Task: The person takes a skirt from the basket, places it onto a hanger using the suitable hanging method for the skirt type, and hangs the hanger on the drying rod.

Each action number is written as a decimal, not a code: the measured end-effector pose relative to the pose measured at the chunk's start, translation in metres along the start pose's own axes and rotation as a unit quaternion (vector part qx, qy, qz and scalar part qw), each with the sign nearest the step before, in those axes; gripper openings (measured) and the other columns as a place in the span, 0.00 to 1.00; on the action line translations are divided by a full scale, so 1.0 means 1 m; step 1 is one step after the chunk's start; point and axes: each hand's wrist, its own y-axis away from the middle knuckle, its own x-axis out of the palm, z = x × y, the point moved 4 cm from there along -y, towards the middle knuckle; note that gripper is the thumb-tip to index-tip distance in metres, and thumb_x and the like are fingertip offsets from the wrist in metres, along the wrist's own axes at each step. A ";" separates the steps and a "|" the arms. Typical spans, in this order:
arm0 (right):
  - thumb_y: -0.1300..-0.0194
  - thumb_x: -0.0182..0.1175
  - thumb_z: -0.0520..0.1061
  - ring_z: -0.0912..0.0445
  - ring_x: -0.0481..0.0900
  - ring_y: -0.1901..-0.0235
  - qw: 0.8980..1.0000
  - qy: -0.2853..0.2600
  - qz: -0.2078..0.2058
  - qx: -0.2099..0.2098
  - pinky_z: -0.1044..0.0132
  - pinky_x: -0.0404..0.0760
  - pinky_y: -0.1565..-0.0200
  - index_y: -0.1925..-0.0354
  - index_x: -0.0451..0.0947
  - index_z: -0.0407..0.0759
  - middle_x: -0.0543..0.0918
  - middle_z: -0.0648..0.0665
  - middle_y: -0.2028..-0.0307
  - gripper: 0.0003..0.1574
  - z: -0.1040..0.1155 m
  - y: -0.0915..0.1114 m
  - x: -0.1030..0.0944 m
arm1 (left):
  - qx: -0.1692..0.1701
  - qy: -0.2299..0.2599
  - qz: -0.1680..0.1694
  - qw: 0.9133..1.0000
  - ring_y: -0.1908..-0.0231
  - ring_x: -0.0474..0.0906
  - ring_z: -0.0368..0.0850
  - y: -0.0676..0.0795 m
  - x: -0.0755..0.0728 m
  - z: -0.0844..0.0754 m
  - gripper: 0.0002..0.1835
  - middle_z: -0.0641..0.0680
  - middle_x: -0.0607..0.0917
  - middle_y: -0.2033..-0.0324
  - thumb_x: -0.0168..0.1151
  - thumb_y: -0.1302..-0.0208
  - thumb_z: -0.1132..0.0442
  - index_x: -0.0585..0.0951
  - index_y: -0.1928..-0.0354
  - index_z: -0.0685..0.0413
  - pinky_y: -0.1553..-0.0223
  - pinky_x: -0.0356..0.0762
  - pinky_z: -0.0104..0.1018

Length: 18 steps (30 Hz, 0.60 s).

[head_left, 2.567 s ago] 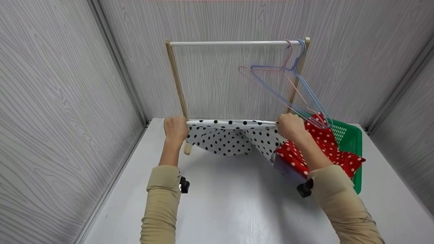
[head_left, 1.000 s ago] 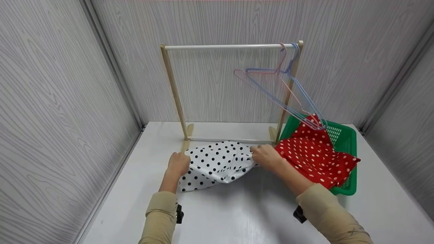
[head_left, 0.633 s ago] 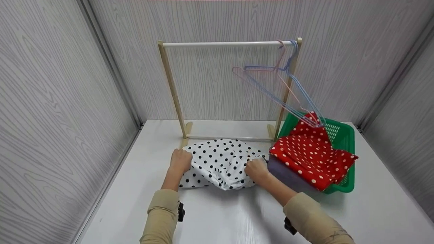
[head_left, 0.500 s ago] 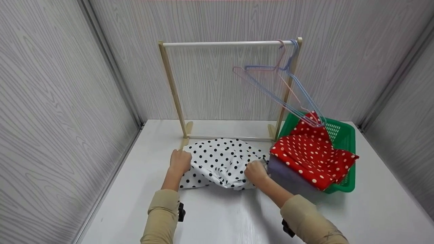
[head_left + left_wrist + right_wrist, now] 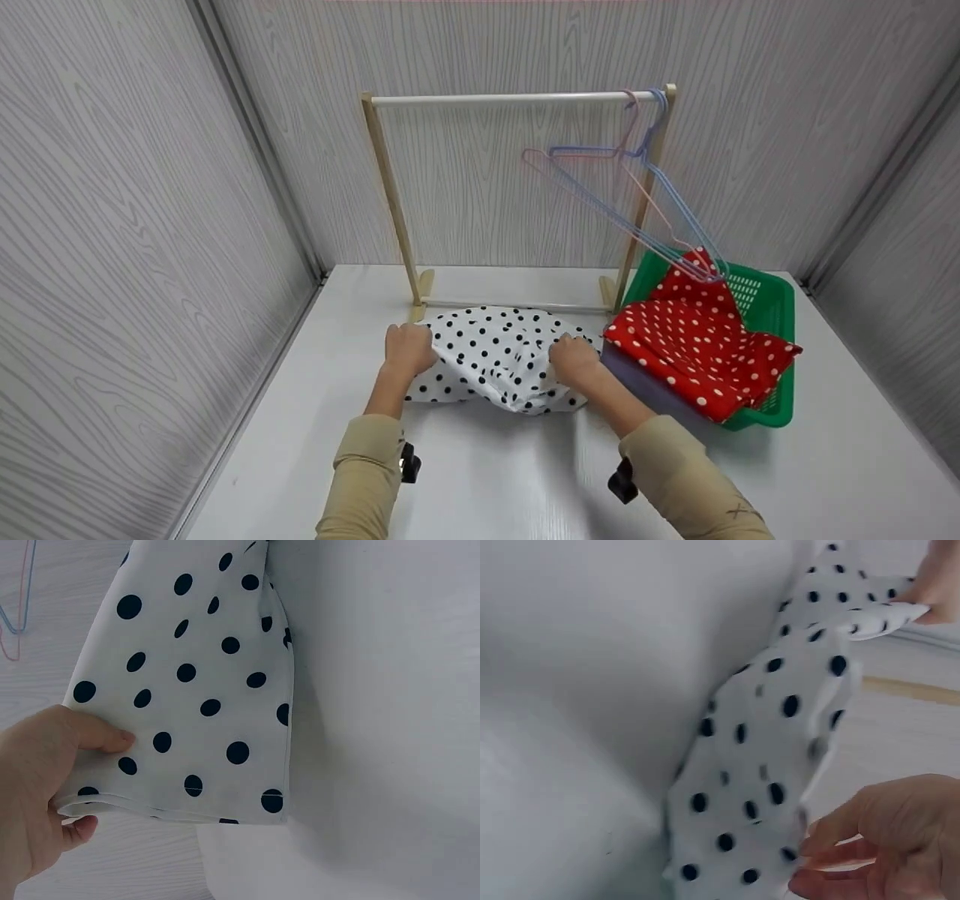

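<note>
A white cloth with black polka dots (image 5: 487,345) hangs slack and creased between my two hands, close over the table. My left hand (image 5: 409,349) pinches its left end; in the left wrist view the thumb lies on top of the cloth and a fingertip shows under the double-layered hem. At the other end my right hand (image 5: 574,361) pinches an edge, thumb and fingertips meeting at the cloth (image 5: 742,787) in the right wrist view. The middle sags toward me in a fold.
Behind the cloth stands a wooden rack with a white rod (image 5: 495,98). Pink and blue hangers (image 5: 626,154) hang at its right end. A green basket (image 5: 784,322) on the right bears a red cloth with white dots (image 5: 686,345), over something purple (image 5: 649,379).
Earlier the cloth was stretched taut and raised between both hands. Both hands have come down, and the right hand has moved left, so the cloth now sags loosely.
</note>
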 end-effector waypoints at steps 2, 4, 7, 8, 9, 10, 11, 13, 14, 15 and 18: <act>0.41 0.58 0.39 0.43 0.76 0.63 0.999 -0.050 -0.019 -0.010 0.53 0.78 0.63 0.59 0.78 0.32 0.77 0.35 0.64 0.12 0.012 0.000 -0.016 | -0.011 0.012 -0.005 1.000 0.82 0.58 0.46 -0.003 -0.005 -0.003 0.16 0.48 0.62 0.90 0.57 0.51 0.67 0.63 0.90 0.51 0.70 0.65 0.41; 0.41 0.60 0.44 0.45 0.76 0.63 0.994 -0.095 -0.049 -0.032 0.54 0.77 0.64 0.59 0.78 0.34 0.78 0.38 0.65 0.15 0.029 -0.001 -0.026 | -0.014 0.020 -0.020 1.000 0.83 0.58 0.45 -0.005 -0.010 -0.008 0.17 0.48 0.61 0.91 0.57 0.53 0.67 0.61 0.90 0.51 0.71 0.64 0.41; 0.43 0.63 0.53 0.49 0.76 0.68 0.985 -0.135 -0.088 -0.069 0.58 0.77 0.69 0.61 0.79 0.37 0.78 0.42 0.68 0.21 0.054 -0.003 -0.031 | -0.004 0.026 -0.047 0.999 0.85 0.56 0.45 -0.008 -0.017 -0.018 0.17 0.47 0.58 0.92 0.56 0.56 0.67 0.59 0.91 0.49 0.74 0.62 0.39; 0.44 0.64 0.55 0.51 0.76 0.70 0.982 -0.142 -0.096 -0.077 0.59 0.76 0.71 0.63 0.78 0.38 0.78 0.44 0.70 0.21 0.061 -0.004 -0.029 | 0.002 0.026 -0.058 0.998 0.85 0.55 0.44 -0.008 -0.019 -0.022 0.18 0.46 0.58 0.93 0.56 0.57 0.67 0.59 0.91 0.49 0.75 0.61 0.39; 0.45 0.65 0.56 0.52 0.75 0.72 0.981 -0.145 -0.104 -0.079 0.61 0.75 0.72 0.65 0.79 0.39 0.78 0.45 0.71 0.21 0.067 -0.005 -0.027 | 0.008 0.027 -0.068 0.997 0.86 0.54 0.44 -0.008 -0.022 -0.025 0.18 0.46 0.57 0.93 0.56 0.57 0.67 0.58 0.92 0.49 0.77 0.59 0.38; 0.45 0.65 0.55 0.54 0.75 0.74 0.979 -0.148 -0.115 -0.079 0.62 0.75 0.74 0.67 0.79 0.40 0.78 0.46 0.73 0.20 0.072 -0.006 -0.025 | 0.011 0.026 -0.075 0.997 0.86 0.53 0.43 -0.008 -0.023 -0.028 0.18 0.46 0.56 0.93 0.56 0.58 0.67 0.57 0.92 0.48 0.78 0.56 0.37; 0.45 0.65 0.54 0.55 0.73 0.76 0.978 -0.153 -0.123 -0.074 0.62 0.74 0.76 0.69 0.78 0.41 0.77 0.46 0.75 0.18 0.076 -0.008 -0.023 | 0.015 0.025 -0.083 0.996 0.86 0.51 0.43 -0.008 -0.025 -0.030 0.19 0.46 0.55 0.93 0.56 0.58 0.67 0.56 0.92 0.48 0.79 0.54 0.37; 0.45 0.65 0.51 0.57 0.71 0.79 0.975 -0.165 -0.136 -0.060 0.64 0.72 0.78 0.73 0.78 0.42 0.76 0.48 0.77 0.14 0.080 -0.012 -0.020 | 0.024 0.028 -0.096 0.995 0.87 0.49 0.42 -0.007 -0.028 -0.034 0.20 0.45 0.53 0.93 0.56 0.59 0.67 0.55 0.91 0.48 0.81 0.50 0.35; 0.44 0.65 0.50 0.58 0.70 0.80 0.974 -0.171 -0.141 -0.050 0.65 0.71 0.78 0.75 0.77 0.43 0.74 0.50 0.79 0.13 0.081 -0.014 -0.019 | 0.030 0.032 -0.102 0.994 0.87 0.48 0.41 -0.007 -0.030 -0.036 0.20 0.45 0.52 0.93 0.56 0.60 0.66 0.54 0.91 0.48 0.82 0.49 0.35; 0.44 0.64 0.49 0.59 0.68 0.81 0.972 -0.182 -0.144 -0.040 0.66 0.69 0.79 0.77 0.75 0.44 0.73 0.51 0.81 0.12 0.080 -0.017 -0.019 | 0.040 0.038 -0.105 0.993 0.86 0.48 0.41 -0.006 -0.031 -0.037 0.20 0.45 0.52 0.92 0.57 0.60 0.66 0.54 0.90 0.48 0.82 0.48 0.35; 0.43 0.63 0.45 0.61 0.64 0.84 0.963 -0.218 -0.157 -0.018 0.69 0.63 0.81 0.81 0.70 0.45 0.67 0.54 0.85 0.15 0.075 -0.022 -0.020 | 0.085 0.076 -0.111 0.987 0.84 0.52 0.41 -0.004 -0.034 -0.041 0.18 0.45 0.58 0.91 0.59 0.57 0.64 0.60 0.90 0.50 0.80 0.55 0.35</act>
